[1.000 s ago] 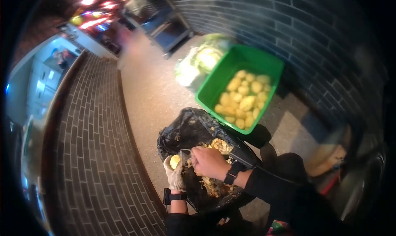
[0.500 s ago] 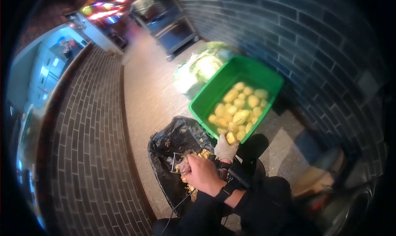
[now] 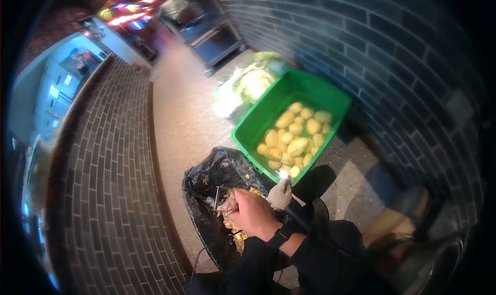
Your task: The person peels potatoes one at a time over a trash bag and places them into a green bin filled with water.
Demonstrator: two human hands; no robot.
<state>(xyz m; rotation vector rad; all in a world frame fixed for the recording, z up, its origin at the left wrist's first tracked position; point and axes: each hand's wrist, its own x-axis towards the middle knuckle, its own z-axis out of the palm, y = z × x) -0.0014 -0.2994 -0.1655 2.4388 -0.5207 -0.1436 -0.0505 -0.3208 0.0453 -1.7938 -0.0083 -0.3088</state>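
My bare left hand, with a dark watch on its wrist, is closed around a peeler, whose metal head sticks out to the left. It hovers above a bin lined with a black bag that holds peelings. My right hand, in a light knitted glove, is at the near edge of a green tub. Its fingers point toward a bright white splash or glare and look loosened, with nothing visible in them. Peeled potatoes lie in water in the tub.
Behind the tub is a clear bag of cabbage-like greens. A metal rack stands farther along the dark brick wall. A low brick wall runs along the left. A person is in the distance.
The gloved right hand has let go of a peeled potato at the tub's near edge and drawn back slightly. A white splash or glare shows there. The left hand keeps hold of the peeler.
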